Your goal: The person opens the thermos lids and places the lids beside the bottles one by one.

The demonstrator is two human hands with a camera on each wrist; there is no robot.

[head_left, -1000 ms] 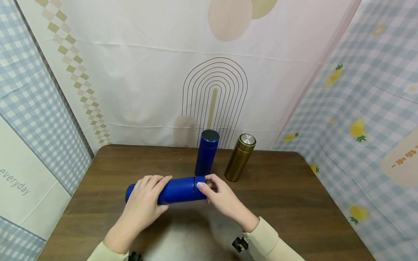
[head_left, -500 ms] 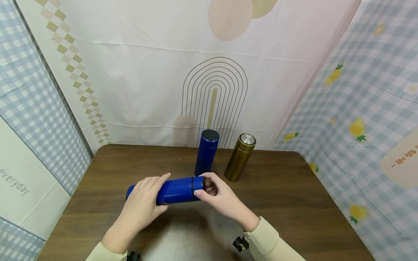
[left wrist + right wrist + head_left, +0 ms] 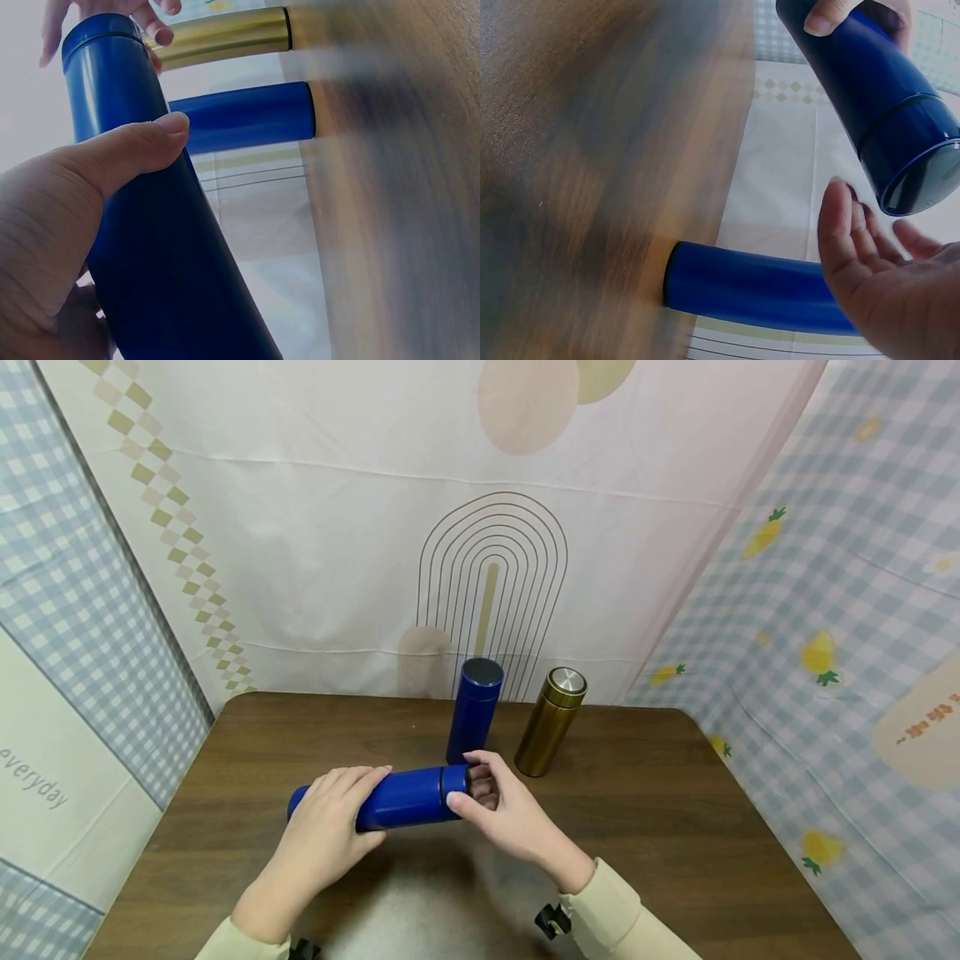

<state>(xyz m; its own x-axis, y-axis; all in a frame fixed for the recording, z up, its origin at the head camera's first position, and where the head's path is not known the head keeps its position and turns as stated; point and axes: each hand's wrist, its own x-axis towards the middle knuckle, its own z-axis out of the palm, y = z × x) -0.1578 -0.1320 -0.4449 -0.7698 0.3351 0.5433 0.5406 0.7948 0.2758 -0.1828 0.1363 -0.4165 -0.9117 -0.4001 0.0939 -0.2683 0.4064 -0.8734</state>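
A white printed cloth (image 3: 315,543) spans the background from 10 to 2 o'clock, with blue-checked cloth (image 3: 825,568) at 3 o'clock and more at 9. Below it lies the brown wooden table (image 3: 675,827). Pale sleeves (image 3: 611,910) come in from 5 and 7 o'clock. The person holds a blue bottle (image 3: 405,799) above the table, lying nearly level, its capped end towards 3 o'clock and tipped slightly up. Counting from that bottle, a second blue bottle (image 3: 472,722) stands on the table at 1 o'clock, and a gold bottle (image 3: 546,731) with a silvery top stands near it at 2. The left hand (image 3: 330,814) grips the held bottle's body towards 9 o'clock, thumb on the near side. The right hand (image 3: 513,814) is at 3 o'clock, just beside the cap (image 3: 455,781), its fingers spread and loosely bent; whether its thumb touches the cap cannot be told.
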